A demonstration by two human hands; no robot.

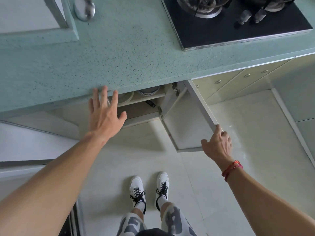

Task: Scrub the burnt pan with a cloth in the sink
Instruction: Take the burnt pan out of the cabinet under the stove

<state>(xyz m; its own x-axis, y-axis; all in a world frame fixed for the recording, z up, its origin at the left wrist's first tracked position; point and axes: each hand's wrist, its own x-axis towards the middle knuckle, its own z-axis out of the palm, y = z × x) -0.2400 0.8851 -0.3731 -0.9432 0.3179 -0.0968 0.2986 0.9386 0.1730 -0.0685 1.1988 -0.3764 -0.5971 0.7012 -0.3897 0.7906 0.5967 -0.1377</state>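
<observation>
My right hand (217, 145) grips the outer corner of a white cabinet door (185, 128) that stands swung open below the green speckled counter (119, 53). My left hand (104, 113) is spread with straight fingers in front of the open cabinet, fingertips at the counter's front edge, holding nothing. Inside the cabinet a stack of plates or bowls (148, 91) sits on the upper shelf, and a dark handle (150, 103) pokes out below it. No pan, cloth or sink shows clearly.
A black gas hob (238, 28) with burners and knobs lies at the counter's right. A shiny metal object (84, 8) rests at the counter's back left. Closed cream drawers (230, 82) run to the right. My feet in white shoes (150, 189) stand on pale floor tiles.
</observation>
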